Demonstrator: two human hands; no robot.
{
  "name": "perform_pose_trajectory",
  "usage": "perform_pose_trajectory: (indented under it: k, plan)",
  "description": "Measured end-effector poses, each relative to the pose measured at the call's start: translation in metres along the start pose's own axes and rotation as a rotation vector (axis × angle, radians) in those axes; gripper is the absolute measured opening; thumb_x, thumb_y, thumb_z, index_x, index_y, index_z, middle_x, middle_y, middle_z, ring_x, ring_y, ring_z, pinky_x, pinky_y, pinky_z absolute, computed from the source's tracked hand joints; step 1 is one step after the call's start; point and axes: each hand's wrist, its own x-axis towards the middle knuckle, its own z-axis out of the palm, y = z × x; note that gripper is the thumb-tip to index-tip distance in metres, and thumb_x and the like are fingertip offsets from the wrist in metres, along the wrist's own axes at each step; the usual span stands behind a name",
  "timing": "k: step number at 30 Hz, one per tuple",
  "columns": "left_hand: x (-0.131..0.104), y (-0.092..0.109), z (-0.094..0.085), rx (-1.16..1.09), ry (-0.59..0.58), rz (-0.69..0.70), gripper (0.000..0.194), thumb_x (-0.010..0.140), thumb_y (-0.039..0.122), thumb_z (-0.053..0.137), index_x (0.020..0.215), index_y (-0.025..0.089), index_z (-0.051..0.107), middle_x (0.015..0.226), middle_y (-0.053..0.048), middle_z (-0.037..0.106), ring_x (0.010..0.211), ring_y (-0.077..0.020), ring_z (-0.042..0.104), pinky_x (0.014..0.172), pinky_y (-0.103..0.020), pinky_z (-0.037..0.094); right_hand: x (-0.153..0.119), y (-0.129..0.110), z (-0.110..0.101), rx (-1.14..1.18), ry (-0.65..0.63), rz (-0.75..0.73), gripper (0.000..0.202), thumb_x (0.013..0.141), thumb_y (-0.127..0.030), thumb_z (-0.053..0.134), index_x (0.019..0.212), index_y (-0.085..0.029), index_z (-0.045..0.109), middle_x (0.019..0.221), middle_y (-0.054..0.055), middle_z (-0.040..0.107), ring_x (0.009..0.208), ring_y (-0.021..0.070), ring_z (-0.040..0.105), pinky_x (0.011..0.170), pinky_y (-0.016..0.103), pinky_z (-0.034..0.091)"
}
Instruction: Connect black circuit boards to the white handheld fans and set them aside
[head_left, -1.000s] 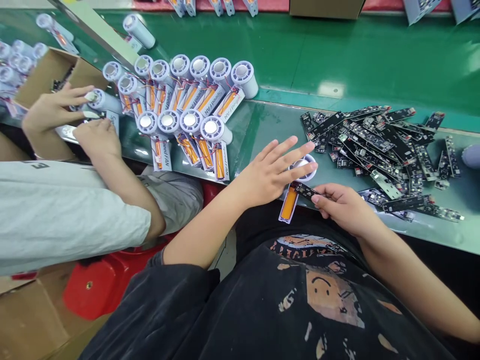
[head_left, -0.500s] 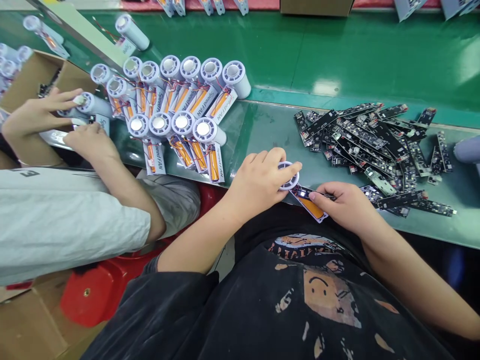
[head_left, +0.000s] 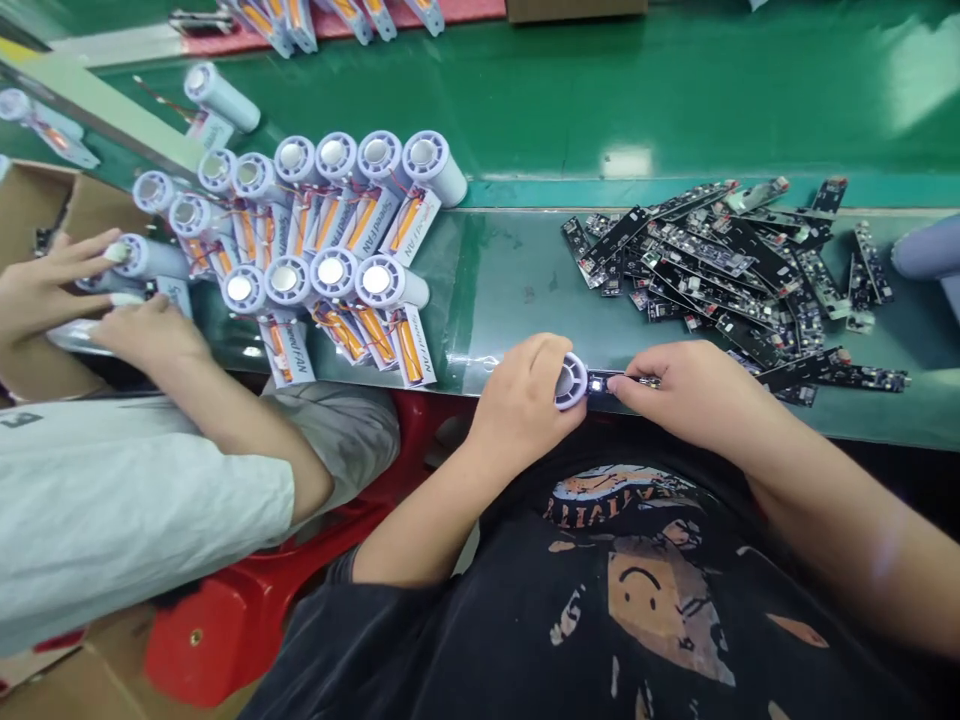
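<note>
My left hand [head_left: 525, 405] is wrapped round the pale lilac body of a handheld fan [head_left: 573, 383], whose round slotted end faces up and right. A narrow black circuit board [head_left: 598, 384] lies against the fan's handle side, with a small white square part lit up near the fan's round end. Thumb and fingers of my right hand [head_left: 675, 390] pinch this board and cover much of its length. The handle beneath is mostly hidden by the board and my right hand.
A heap of loose circuit boards [head_left: 705, 265] lies to the right on the green bench [head_left: 510, 290]. Several fan units [head_left: 337, 215] with orange batteries stand at left. Beyond them, a co-worker's hands [head_left: 150, 335] handle another fan near a cardboard box [head_left: 97, 205]. A lilac cylinder [head_left: 928, 248] is at far right.
The fan has turned in my left hand, so its orange battery no longer shows. The board now lies level, still pinched by my right hand. The camera view has shifted slightly.
</note>
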Motion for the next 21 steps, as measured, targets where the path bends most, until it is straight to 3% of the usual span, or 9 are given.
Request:
perform_pose_trajectory:
  k: [6, 14, 21]
  plan:
    - [-0.003, -0.001, 0.005, 0.019, 0.033, -0.002, 0.041, 0.079, 0.02, 0.068, 0.116, 0.018, 0.051, 0.111, -0.01, 0.066, 0.104, -0.026, 0.065, 0.092, -0.04, 0.055, 0.009, 0.001, -0.002, 0.049, -0.066, 0.04, 0.029, 0.082, -0.042, 0.056, 0.067, -0.022, 0.07, 0.057, 0.001, 0.058, 0.054, 0.013, 0.043, 0.054, 0.029, 0.028]
    - [0.004, 0.002, -0.004, -0.038, -0.103, 0.01, 0.037, 0.083, 0.02, 0.067, 0.119, 0.022, 0.061, 0.113, -0.009, 0.061, 0.103, -0.0241, 0.062, 0.091, -0.041, 0.054, 0.015, 0.0, -0.006, 0.088, -0.12, -0.014, 0.026, 0.081, -0.036, 0.056, 0.061, -0.022, 0.066, 0.051, -0.001, 0.055, 0.05, 0.0121, 0.042, 0.053, 0.03, 0.027]
    - [0.006, 0.006, -0.008, -0.102, -0.179, -0.034, 0.034, 0.085, 0.025, 0.068, 0.119, 0.021, 0.065, 0.121, -0.011, 0.057, 0.113, -0.0257, 0.058, 0.098, -0.044, 0.05, 0.018, -0.002, -0.008, 0.052, -0.148, -0.009, 0.027, 0.081, -0.037, 0.055, 0.06, -0.022, 0.063, 0.052, -0.001, 0.053, 0.051, 0.0124, 0.042, 0.053, 0.029, 0.027]
